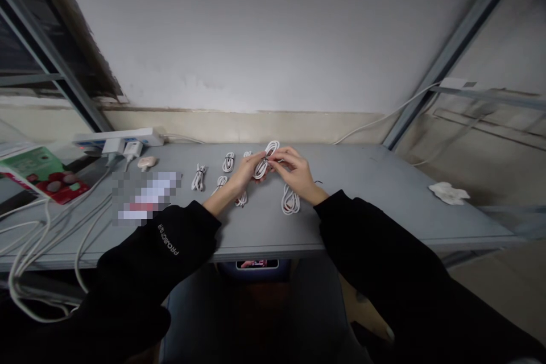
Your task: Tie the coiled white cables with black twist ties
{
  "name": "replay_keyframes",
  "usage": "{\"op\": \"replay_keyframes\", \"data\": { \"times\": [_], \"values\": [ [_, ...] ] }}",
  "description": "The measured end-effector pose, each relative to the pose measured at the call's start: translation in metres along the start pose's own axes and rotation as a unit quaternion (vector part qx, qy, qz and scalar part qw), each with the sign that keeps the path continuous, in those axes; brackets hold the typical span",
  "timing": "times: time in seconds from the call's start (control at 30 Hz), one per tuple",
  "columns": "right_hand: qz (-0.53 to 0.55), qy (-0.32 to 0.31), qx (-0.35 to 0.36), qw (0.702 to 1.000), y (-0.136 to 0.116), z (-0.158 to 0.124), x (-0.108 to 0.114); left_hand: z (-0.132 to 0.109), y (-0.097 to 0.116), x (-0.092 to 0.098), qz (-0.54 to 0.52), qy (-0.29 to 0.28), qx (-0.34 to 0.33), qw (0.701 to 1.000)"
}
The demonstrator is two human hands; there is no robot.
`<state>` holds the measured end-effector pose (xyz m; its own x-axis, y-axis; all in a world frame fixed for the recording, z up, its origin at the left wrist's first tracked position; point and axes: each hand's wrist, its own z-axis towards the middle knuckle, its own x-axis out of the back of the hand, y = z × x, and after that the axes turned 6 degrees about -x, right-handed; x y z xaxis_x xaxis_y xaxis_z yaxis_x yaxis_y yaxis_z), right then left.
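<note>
Above the middle of the grey table, a coiled white cable (261, 167) is held up between my hands. My left hand (245, 173) grips the coil from the left side. The fingers of my right hand (295, 169) pinch at its middle, where a thin dark tie shows. Just below my right hand lies another coiled white cable (290, 202), loosely looped. Around and behind my left hand are several smaller cable bundles, among them one with a black tie (228, 162) and one farther left (198, 177).
On the left stand a white power strip (149, 136) with plugged-in chargers, a green and red box (42, 173) and trailing white cables (32, 250). A blurred-out flat item (147, 199) lies nearby. Crumpled white tissue (449, 193) sits at the right. A wall (273, 40) rises behind the table (367, 210).
</note>
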<state>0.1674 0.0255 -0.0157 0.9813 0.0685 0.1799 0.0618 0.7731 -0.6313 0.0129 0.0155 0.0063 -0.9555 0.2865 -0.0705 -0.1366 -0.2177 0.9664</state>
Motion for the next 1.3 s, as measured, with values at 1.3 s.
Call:
{"op": "replay_keyframes", "data": {
  "times": [1.3],
  "values": [
    [-0.134,0.024,0.001,0.991,0.001,0.000,0.006,-0.003,0.009,0.005,-0.063,0.021,0.085,0.994]
  ]
}}
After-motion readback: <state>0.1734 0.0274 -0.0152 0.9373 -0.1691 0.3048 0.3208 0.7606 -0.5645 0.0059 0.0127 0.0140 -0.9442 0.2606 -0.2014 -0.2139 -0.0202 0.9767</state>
